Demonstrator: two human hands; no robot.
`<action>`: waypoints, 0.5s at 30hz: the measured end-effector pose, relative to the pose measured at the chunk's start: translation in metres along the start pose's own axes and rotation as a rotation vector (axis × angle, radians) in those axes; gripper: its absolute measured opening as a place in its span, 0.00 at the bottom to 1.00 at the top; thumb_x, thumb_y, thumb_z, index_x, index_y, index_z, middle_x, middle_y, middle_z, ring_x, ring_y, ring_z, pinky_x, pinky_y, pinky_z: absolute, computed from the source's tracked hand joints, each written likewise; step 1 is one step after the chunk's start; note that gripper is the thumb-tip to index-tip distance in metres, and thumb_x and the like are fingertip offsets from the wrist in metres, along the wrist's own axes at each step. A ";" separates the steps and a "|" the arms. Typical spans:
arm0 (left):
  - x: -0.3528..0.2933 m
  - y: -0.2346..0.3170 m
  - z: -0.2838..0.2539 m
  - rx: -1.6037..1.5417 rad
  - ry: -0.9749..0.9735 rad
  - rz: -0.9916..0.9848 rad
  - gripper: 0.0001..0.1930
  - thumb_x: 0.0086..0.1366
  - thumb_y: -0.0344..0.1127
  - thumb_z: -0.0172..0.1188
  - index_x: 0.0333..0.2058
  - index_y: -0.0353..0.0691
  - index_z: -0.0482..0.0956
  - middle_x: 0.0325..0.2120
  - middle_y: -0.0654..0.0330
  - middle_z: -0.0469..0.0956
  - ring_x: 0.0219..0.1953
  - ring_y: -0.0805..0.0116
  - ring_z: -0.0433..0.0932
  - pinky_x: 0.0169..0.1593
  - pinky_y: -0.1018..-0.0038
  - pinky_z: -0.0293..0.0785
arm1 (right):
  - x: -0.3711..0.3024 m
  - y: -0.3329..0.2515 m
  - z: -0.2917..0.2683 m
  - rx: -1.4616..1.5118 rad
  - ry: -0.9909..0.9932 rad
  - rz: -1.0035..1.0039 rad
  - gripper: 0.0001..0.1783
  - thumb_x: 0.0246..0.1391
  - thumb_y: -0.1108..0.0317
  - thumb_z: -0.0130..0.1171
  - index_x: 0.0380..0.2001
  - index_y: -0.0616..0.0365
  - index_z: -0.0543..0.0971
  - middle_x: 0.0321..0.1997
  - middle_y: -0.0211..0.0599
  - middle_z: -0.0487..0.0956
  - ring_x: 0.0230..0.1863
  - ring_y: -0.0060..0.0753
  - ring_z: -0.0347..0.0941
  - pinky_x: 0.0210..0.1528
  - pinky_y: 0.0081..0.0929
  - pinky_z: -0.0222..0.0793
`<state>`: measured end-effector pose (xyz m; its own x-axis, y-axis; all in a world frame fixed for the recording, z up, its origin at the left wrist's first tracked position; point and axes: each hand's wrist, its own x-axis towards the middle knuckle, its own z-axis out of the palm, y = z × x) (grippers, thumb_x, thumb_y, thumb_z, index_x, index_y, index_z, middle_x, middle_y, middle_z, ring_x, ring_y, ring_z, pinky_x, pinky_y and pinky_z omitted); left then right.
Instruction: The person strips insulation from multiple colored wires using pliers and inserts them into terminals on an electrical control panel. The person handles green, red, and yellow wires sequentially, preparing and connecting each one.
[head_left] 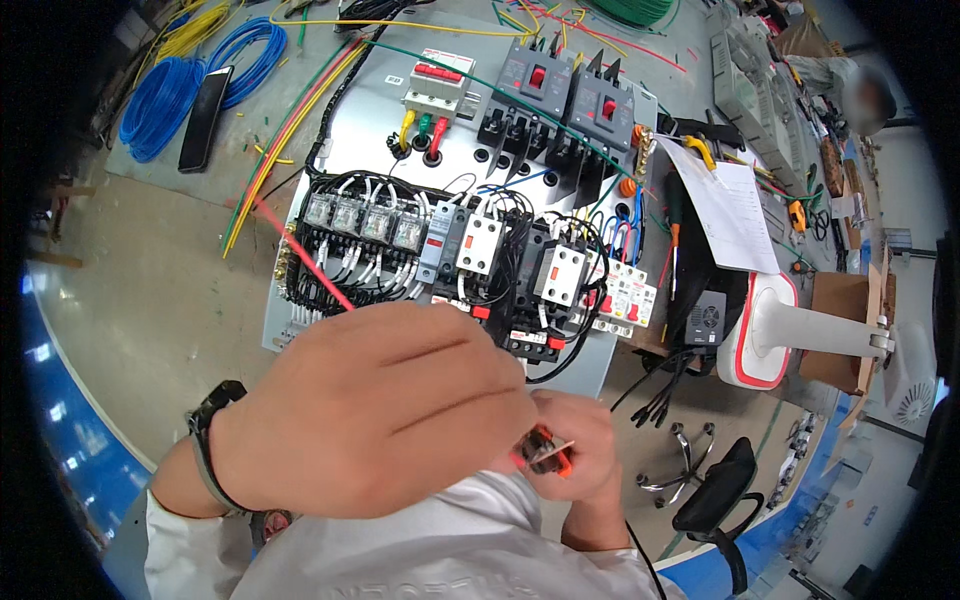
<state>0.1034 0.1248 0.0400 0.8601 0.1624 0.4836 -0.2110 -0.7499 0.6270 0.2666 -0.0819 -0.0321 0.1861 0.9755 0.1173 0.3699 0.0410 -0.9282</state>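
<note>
My left hand, with a dark watch on the wrist, is closed in front of the panel. A red wire runs up and left out of it; the fingertips are hidden behind the back of the hand. Close beside it, my right hand grips an orange and black hand tool with a metal edge, mostly covered by the fingers. A bit of red shows at the tool's near side. Beyond both hands lies a metal mounting panel with relays, contactors and breakers.
Blue wire coils and a phone lie at the left. Loose yellow, red and green wires hang over the bench edge. To the right are a paper sheet, a screwdriver, a white-and-red device and a chair.
</note>
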 end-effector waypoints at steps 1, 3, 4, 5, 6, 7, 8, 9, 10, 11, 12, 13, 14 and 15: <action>0.001 -0.001 -0.002 0.000 0.002 0.034 0.19 0.51 0.39 0.78 0.39 0.36 0.86 0.37 0.57 0.86 0.35 0.57 0.85 0.37 0.66 0.81 | 0.001 0.002 0.001 0.051 -0.049 -0.020 0.15 0.42 0.76 0.73 0.36 0.61 0.83 0.29 0.43 0.82 0.27 0.48 0.79 0.30 0.37 0.74; 0.003 -0.002 -0.008 0.010 -0.033 0.072 0.18 0.52 0.40 0.79 0.38 0.36 0.86 0.36 0.57 0.86 0.35 0.58 0.85 0.36 0.66 0.81 | 0.002 0.003 0.000 0.142 -0.169 -0.031 0.15 0.44 0.75 0.74 0.38 0.61 0.83 0.31 0.43 0.82 0.28 0.48 0.79 0.30 0.37 0.74; 0.003 -0.002 -0.011 0.015 -0.051 0.091 0.18 0.52 0.41 0.79 0.37 0.37 0.86 0.36 0.57 0.86 0.34 0.58 0.85 0.36 0.65 0.81 | 0.003 0.003 0.001 0.172 -0.185 -0.038 0.15 0.45 0.75 0.74 0.38 0.61 0.83 0.31 0.43 0.82 0.28 0.48 0.79 0.30 0.38 0.74; 0.002 -0.002 -0.012 -0.001 -0.076 0.098 0.17 0.52 0.41 0.79 0.37 0.37 0.87 0.35 0.57 0.86 0.34 0.59 0.85 0.36 0.65 0.81 | 0.004 0.002 0.002 0.201 -0.202 -0.043 0.14 0.45 0.75 0.74 0.38 0.61 0.83 0.31 0.42 0.82 0.28 0.48 0.79 0.30 0.38 0.74; 0.001 -0.001 -0.013 -0.017 -0.102 0.105 0.17 0.53 0.40 0.79 0.37 0.37 0.87 0.34 0.58 0.86 0.34 0.59 0.85 0.35 0.65 0.81 | 0.005 0.001 0.002 0.229 -0.218 -0.049 0.14 0.46 0.75 0.74 0.38 0.61 0.83 0.31 0.42 0.82 0.29 0.48 0.79 0.30 0.38 0.74; -0.001 -0.001 -0.014 -0.032 -0.127 0.112 0.16 0.53 0.40 0.79 0.36 0.37 0.87 0.34 0.58 0.86 0.33 0.59 0.85 0.35 0.65 0.81 | 0.005 0.001 0.003 0.247 -0.232 -0.038 0.14 0.46 0.75 0.74 0.38 0.61 0.83 0.31 0.42 0.81 0.29 0.49 0.79 0.31 0.39 0.74; -0.003 -0.002 -0.014 -0.052 -0.152 0.106 0.16 0.53 0.39 0.79 0.36 0.37 0.87 0.33 0.59 0.85 0.32 0.60 0.84 0.35 0.66 0.81 | 0.005 0.000 0.002 0.261 -0.244 -0.027 0.14 0.47 0.75 0.74 0.38 0.61 0.83 0.31 0.41 0.81 0.29 0.49 0.79 0.31 0.39 0.74; -0.006 -0.002 -0.013 -0.072 -0.177 0.100 0.15 0.54 0.39 0.79 0.36 0.37 0.87 0.32 0.59 0.85 0.32 0.60 0.84 0.34 0.67 0.80 | 0.005 0.000 0.001 0.275 -0.255 -0.016 0.14 0.47 0.75 0.74 0.38 0.61 0.83 0.31 0.41 0.81 0.29 0.49 0.79 0.32 0.40 0.74; -0.008 -0.002 -0.012 -0.092 -0.202 0.095 0.15 0.54 0.39 0.79 0.36 0.37 0.87 0.31 0.60 0.84 0.31 0.61 0.83 0.33 0.67 0.79 | 0.005 0.002 0.000 0.254 -0.268 0.000 0.14 0.47 0.75 0.74 0.38 0.60 0.83 0.31 0.41 0.81 0.30 0.49 0.79 0.32 0.40 0.74; -0.011 -0.002 -0.012 -0.088 -0.215 0.077 0.15 0.54 0.38 0.79 0.36 0.37 0.88 0.30 0.61 0.83 0.29 0.62 0.82 0.32 0.68 0.77 | 0.004 0.004 -0.001 0.234 -0.283 0.015 0.14 0.47 0.75 0.74 0.38 0.60 0.83 0.31 0.40 0.81 0.30 0.49 0.79 0.32 0.40 0.74; -0.013 -0.002 -0.011 -0.085 -0.228 0.060 0.15 0.54 0.38 0.79 0.36 0.37 0.88 0.29 0.62 0.82 0.28 0.63 0.81 0.30 0.69 0.76 | 0.002 0.006 -0.003 0.215 -0.298 0.030 0.14 0.47 0.75 0.74 0.39 0.60 0.84 0.31 0.40 0.81 0.30 0.50 0.79 0.33 0.40 0.74; -0.015 -0.002 -0.010 -0.081 -0.240 0.043 0.15 0.54 0.38 0.80 0.36 0.37 0.88 0.27 0.63 0.80 0.27 0.64 0.80 0.29 0.70 0.74 | 0.000 0.009 -0.004 0.213 -0.305 0.058 0.15 0.46 0.75 0.75 0.39 0.59 0.84 0.32 0.40 0.82 0.31 0.49 0.79 0.34 0.38 0.75; -0.017 -0.002 -0.009 -0.083 -0.234 0.036 0.15 0.54 0.38 0.80 0.36 0.38 0.88 0.26 0.63 0.79 0.25 0.65 0.78 0.27 0.71 0.72 | 0.001 0.009 -0.006 0.201 -0.308 0.079 0.16 0.46 0.74 0.75 0.40 0.59 0.84 0.32 0.41 0.82 0.32 0.49 0.79 0.34 0.38 0.75; -0.019 -0.002 -0.008 -0.086 -0.228 0.029 0.14 0.54 0.37 0.80 0.37 0.38 0.88 0.25 0.64 0.78 0.24 0.67 0.76 0.25 0.71 0.69 | 0.003 0.008 -0.007 0.190 -0.311 0.099 0.16 0.45 0.74 0.75 0.40 0.59 0.84 0.33 0.41 0.82 0.32 0.48 0.79 0.34 0.37 0.75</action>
<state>0.0837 0.1282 0.0350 0.9336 -0.0147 0.3580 -0.2675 -0.6935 0.6689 0.2771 -0.0805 -0.0368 -0.0835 0.9945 -0.0625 0.1833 -0.0463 -0.9820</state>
